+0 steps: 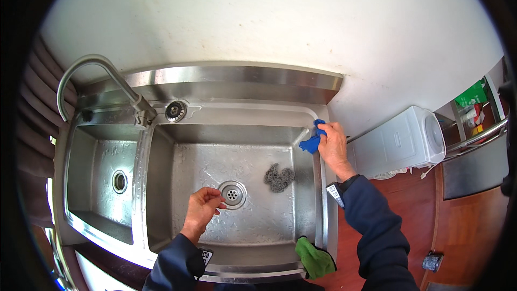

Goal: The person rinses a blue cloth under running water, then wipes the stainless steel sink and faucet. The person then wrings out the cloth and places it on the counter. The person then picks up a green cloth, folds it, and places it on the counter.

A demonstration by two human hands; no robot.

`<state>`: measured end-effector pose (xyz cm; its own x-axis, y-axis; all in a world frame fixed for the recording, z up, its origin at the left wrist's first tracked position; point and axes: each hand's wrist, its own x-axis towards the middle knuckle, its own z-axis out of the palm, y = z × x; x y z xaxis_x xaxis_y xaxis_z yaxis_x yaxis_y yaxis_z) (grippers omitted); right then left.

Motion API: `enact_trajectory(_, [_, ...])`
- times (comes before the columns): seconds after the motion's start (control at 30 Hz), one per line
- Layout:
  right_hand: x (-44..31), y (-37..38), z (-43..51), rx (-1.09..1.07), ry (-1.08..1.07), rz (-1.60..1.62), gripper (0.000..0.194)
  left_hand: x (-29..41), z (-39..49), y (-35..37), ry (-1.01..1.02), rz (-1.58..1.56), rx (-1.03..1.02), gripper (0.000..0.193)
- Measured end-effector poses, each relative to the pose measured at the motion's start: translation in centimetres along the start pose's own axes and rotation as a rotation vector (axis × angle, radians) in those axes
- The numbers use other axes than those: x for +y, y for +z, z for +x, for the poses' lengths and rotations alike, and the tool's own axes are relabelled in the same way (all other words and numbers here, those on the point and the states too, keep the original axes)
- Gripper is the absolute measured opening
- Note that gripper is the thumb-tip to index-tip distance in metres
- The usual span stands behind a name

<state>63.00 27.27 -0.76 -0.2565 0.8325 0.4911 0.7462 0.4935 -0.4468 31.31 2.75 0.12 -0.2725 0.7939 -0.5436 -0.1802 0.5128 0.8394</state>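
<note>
My right hand (333, 144) grips a blue cloth (310, 144) against the back right corner of the stainless steel sink (242, 230). Part of the cloth hangs over the rim of the large basin. Above that same basin, my left hand (203, 209) hovers with fingers bent, in front and to the left of the round drain strainer (232, 195). Nothing shows in it, and whether the fingertips touch each other is hard to tell. A grey steel wool scourer (278, 178) lies on the wet basin floor. Over the front right corner hangs a green cloth (315, 258) with dark edging.
A curved faucet (101, 60) rises at the back left, beside a black drain stopper (175, 111). The small basin (115, 153) with its own drain lies left. Right of the sink stand a white plastic appliance or bin (398, 141) and a red-brown floor (375, 226).
</note>
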Motion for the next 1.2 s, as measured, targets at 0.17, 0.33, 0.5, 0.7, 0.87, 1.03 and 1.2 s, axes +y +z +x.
enact_trajectory(0.17, [0.5,2.6,-0.1,-0.099,0.004,-0.161,0.029,0.0,2.4,-0.9,0.104,0.057,0.066,0.017])
enact_trajectory(0.33, [-1.9,7.3,1.3,-0.071,-0.024,-0.224,0.034,1.5,7.9,-5.3,0.437,0.402,0.307,0.019])
enact_trajectory(0.5, [-6.6,11.6,3.1,-0.089,-0.117,-0.147,0.037,4.4,12.0,-9.5,0.772,0.684,0.540,0.026])
enact_trajectory(0.7, [-14.1,16.0,4.2,-0.176,-0.173,-0.024,0.035,7.6,14.7,-10.6,0.885,0.943,0.520,0.055])
enact_trajectory(0.87, [-18.3,18.4,4.5,-0.193,-0.175,0.056,0.037,9.0,17.1,-11.1,1.023,1.058,0.513,0.055])
enact_trajectory(1.03, [-20.7,19.8,5.0,-0.232,-0.149,0.106,0.039,8.8,18.5,-11.9,1.017,1.153,0.462,0.044])
enact_trajectory(1.2, [-22.8,21.4,5.5,-0.215,-0.165,0.151,0.038,8.2,18.2,-12.6,1.155,1.193,0.505,0.039])
